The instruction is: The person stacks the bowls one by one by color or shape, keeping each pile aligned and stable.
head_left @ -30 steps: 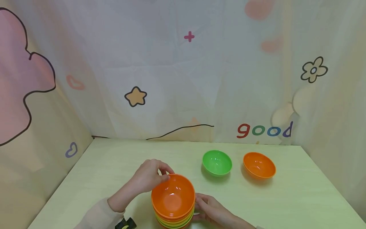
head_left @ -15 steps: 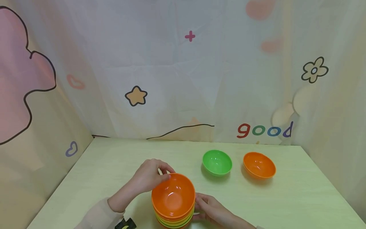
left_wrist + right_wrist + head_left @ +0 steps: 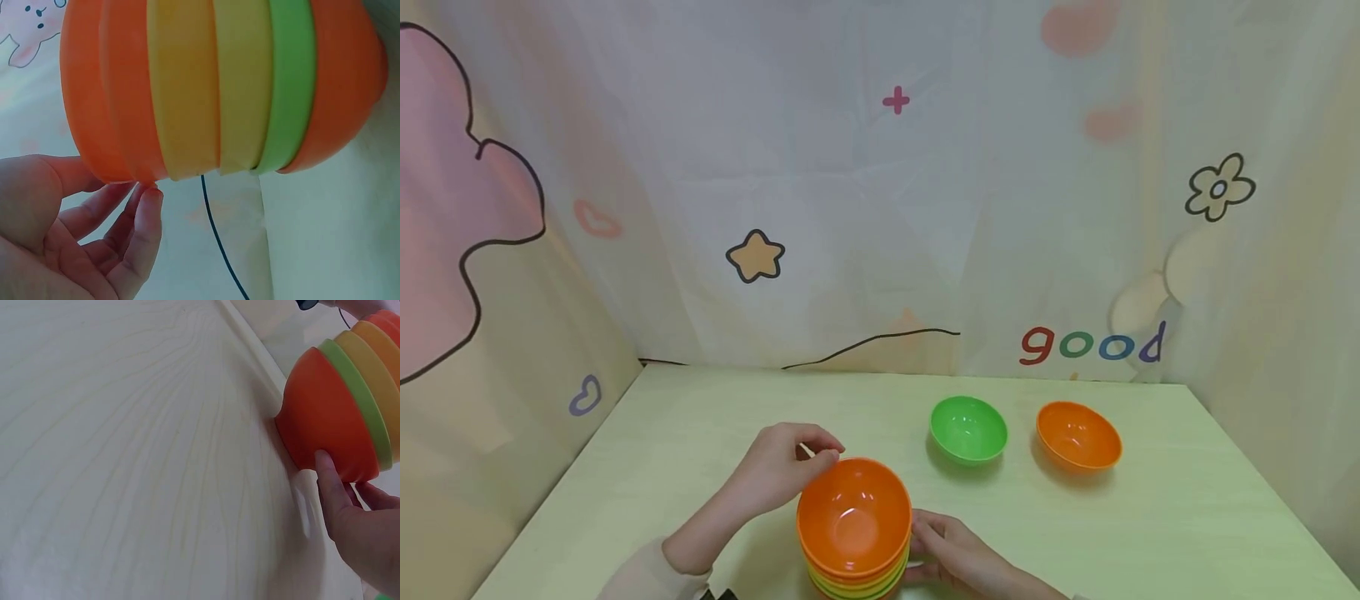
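Observation:
A stack of nested bowls [image 3: 854, 533] stands upright at the table's front, orange on top. The left wrist view shows orange bowls [image 3: 119, 87], yellow bowls [image 3: 212, 87], a green one [image 3: 292, 87] and an orange bottom bowl [image 3: 347, 87]. My left hand [image 3: 782, 467] is at the top bowl's left rim, its fingers loosely bent and not gripping it; whether a fingertip still touches cannot be told. On the right side, my right hand [image 3: 958, 550] rests its fingers against the stack's lower part, touching the bottom orange bowl [image 3: 325, 419] in the right wrist view.
Farther back on the pale table [image 3: 715, 417] stand a single green bowl [image 3: 967, 432] and, right of it, a single orange bowl [image 3: 1078, 437]. A printed curtain [image 3: 850, 208] hangs behind the table and along its sides.
My left hand has let go of the top orange bowl's rim and drawn slightly left. The right hand and the stack stay where they were; the head view has tilted a little.

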Action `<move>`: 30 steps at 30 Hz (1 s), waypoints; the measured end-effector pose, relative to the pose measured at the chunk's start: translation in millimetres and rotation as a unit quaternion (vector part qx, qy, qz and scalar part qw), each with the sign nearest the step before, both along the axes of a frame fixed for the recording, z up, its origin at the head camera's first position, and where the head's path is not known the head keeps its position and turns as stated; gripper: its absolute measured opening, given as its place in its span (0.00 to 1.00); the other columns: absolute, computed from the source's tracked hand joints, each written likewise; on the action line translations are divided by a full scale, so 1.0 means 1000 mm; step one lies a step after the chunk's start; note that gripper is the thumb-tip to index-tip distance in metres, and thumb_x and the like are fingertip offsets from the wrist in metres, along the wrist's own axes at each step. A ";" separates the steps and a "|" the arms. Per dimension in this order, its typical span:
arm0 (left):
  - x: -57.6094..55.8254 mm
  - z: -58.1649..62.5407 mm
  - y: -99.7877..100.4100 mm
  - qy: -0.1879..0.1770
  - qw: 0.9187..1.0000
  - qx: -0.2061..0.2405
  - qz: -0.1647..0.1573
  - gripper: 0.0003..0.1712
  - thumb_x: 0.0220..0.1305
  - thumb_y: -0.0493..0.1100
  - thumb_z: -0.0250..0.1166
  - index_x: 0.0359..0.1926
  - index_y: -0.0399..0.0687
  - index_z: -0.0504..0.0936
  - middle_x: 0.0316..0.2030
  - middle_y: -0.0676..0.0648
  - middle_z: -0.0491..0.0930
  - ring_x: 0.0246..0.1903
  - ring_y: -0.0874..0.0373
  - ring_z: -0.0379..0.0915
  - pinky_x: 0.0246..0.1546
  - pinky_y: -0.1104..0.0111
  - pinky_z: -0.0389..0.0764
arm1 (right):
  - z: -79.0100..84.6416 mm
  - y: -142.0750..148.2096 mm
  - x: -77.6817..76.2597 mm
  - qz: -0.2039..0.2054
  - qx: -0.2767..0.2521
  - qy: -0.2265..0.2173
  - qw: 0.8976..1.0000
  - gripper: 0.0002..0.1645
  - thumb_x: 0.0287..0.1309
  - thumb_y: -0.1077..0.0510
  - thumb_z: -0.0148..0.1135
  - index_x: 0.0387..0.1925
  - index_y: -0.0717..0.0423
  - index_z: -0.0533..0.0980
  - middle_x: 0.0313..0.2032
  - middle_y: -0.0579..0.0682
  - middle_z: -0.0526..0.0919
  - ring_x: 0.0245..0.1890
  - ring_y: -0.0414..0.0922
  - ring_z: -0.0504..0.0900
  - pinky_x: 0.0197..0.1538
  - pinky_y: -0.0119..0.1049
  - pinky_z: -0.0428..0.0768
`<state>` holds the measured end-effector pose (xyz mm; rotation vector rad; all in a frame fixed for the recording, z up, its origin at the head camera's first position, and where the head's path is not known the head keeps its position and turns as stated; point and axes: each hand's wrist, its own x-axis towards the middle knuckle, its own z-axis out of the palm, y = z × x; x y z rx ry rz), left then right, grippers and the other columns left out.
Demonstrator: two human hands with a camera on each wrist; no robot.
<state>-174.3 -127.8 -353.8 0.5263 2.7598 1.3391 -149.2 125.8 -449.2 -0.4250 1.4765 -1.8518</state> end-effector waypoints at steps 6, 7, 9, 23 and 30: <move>0.003 -0.014 -0.011 -0.062 0.994 0.091 0.012 0.08 0.59 0.46 0.61 0.37 0.50 0.81 0.36 0.48 0.80 0.29 0.57 0.75 0.29 0.65 0.81 | -0.002 0.001 0.001 0.010 -0.011 0.003 1.000 0.33 0.69 0.46 0.37 0.64 0.66 0.53 0.57 0.62 0.69 0.52 0.54 0.72 0.52 0.45 0.73; 0.003 -0.017 -0.012 -0.074 0.992 0.105 0.013 0.09 0.59 0.47 0.61 0.38 0.49 0.81 0.37 0.47 0.80 0.31 0.56 0.75 0.31 0.65 0.81 | -0.001 0.001 0.001 0.009 -0.010 0.002 1.000 0.33 0.69 0.46 0.38 0.64 0.66 0.53 0.57 0.62 0.69 0.52 0.54 0.72 0.52 0.44 0.73; 0.004 -0.021 -0.015 -0.100 0.986 0.133 0.018 0.12 0.59 0.48 0.61 0.41 0.48 0.80 0.41 0.45 0.79 0.35 0.55 0.75 0.34 0.64 0.81 | -0.001 0.002 0.001 0.009 -0.006 0.002 1.000 0.33 0.69 0.46 0.38 0.64 0.66 0.54 0.57 0.62 0.70 0.52 0.54 0.72 0.53 0.44 0.73; 0.011 -0.050 -0.027 -0.214 0.945 0.245 0.028 0.28 0.61 0.55 0.57 0.54 0.40 0.72 0.52 0.42 0.73 0.47 0.51 0.71 0.45 0.61 0.77 | -0.003 0.000 -0.001 0.008 -0.001 0.006 1.000 0.33 0.69 0.46 0.37 0.64 0.66 0.53 0.57 0.62 0.69 0.52 0.53 0.72 0.52 0.44 0.74; 0.016 -0.064 -0.029 -0.266 0.918 0.293 -0.004 0.33 0.63 0.56 0.54 0.59 0.33 0.65 0.55 0.39 0.71 0.48 0.51 0.71 0.47 0.61 0.76 | -0.001 0.000 0.000 0.005 0.000 0.006 1.000 0.34 0.68 0.45 0.38 0.64 0.66 0.53 0.57 0.62 0.69 0.52 0.53 0.72 0.52 0.44 0.74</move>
